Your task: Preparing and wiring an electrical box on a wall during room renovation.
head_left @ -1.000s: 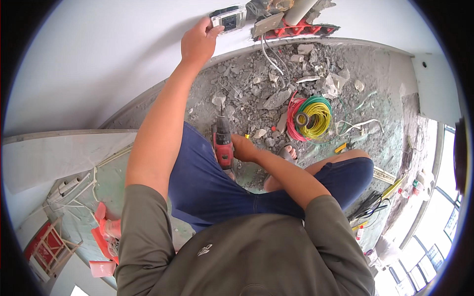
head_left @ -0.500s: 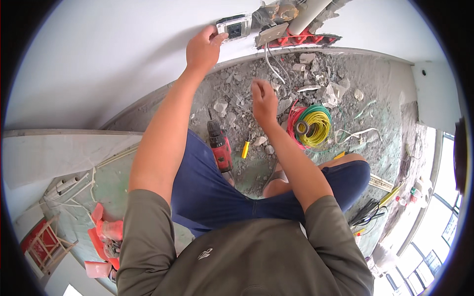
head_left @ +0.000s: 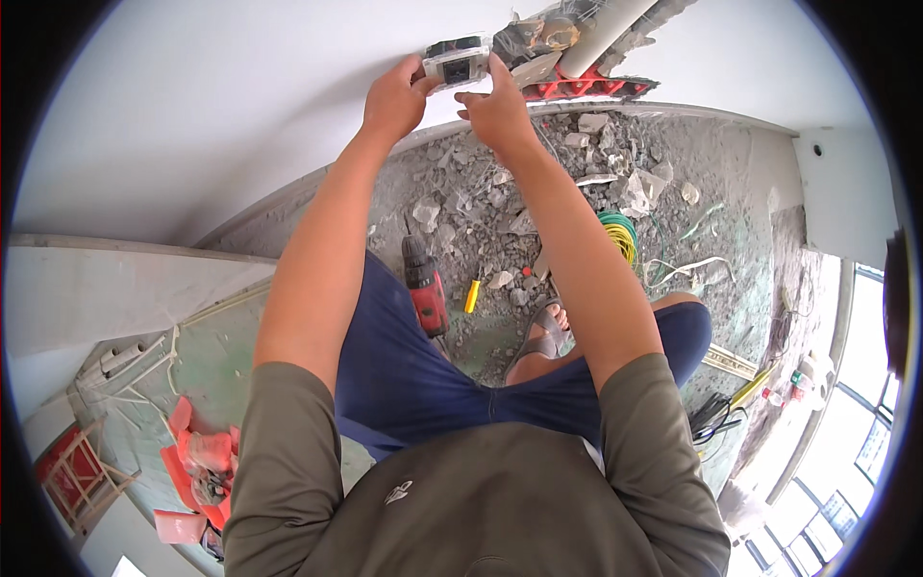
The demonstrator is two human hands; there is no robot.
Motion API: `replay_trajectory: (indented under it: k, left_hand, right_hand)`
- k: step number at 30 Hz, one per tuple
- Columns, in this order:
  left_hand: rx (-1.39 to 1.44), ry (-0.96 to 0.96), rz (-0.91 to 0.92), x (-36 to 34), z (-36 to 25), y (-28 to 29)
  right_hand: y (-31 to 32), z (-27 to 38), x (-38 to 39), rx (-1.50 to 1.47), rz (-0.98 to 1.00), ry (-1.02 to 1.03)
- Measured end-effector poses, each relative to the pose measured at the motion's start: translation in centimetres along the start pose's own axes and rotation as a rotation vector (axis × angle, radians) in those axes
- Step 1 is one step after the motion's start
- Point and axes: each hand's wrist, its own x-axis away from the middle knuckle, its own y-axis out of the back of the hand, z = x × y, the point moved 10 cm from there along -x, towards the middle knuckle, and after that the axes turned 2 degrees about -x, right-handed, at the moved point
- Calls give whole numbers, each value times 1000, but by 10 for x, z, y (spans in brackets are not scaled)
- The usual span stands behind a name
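Overhead, head view only: the person is crouching at a white wall (head_left: 192, 125), both arms reaching up to a small grey-and-white socket box (head_left: 460, 63) set against the wall near the top of the picture, at about 12 o'clock from the knees. The left hand (head_left: 392, 96) is gripping the box's left end, fingers wrapped on it; the right hand (head_left: 498, 108) is pinching its right end and lower edge, fingers narrow and closed on the box. Just at 2 o'clock of the box, a broken opening with a grey pipe (head_left: 606, 34) and a red bracket (head_left: 586, 88) is showing.

Below the hands, the floor (head_left: 731, 192) is lying thick with rubble. A red drill (head_left: 425, 287) is lying at 6 o'clock from the box, beside the left thigh, with a yellow-handled screwdriver (head_left: 471, 296) just at its 3 o'clock. A coil of green and yellow wire (head_left: 623, 236) is sitting behind the right forearm, partly hidden.

Judgement on doing this well: both hands should be holding the box square and flush to the wall, pressing evenly from either end so it is not tilting toward the broken opening. Any wires behind the box are hidden, so easing it rather than forcing it seems wise. Tools are lying within reach of a lowered hand.
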Motion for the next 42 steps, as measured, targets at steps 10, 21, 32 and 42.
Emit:
replay_trajectory:
  k: [10, 21, 32, 42]
  left_hand:
    - [11, -105, 19, -3, 29, 12]
    - [-56, -21, 62, 6, 31, 6]
    - [30, -12, 88, 5, 26, 12]
    - [-60, -68, 43, 13, 8, 15]
  right_hand:
    - [1, 6, 21, 31, 71, -27]
    - [9, -2, 31, 62, 22, -106]
    - [18, -6, 18, 39, -31, -150]
    - [10, -8, 21, 44, -8, -181]
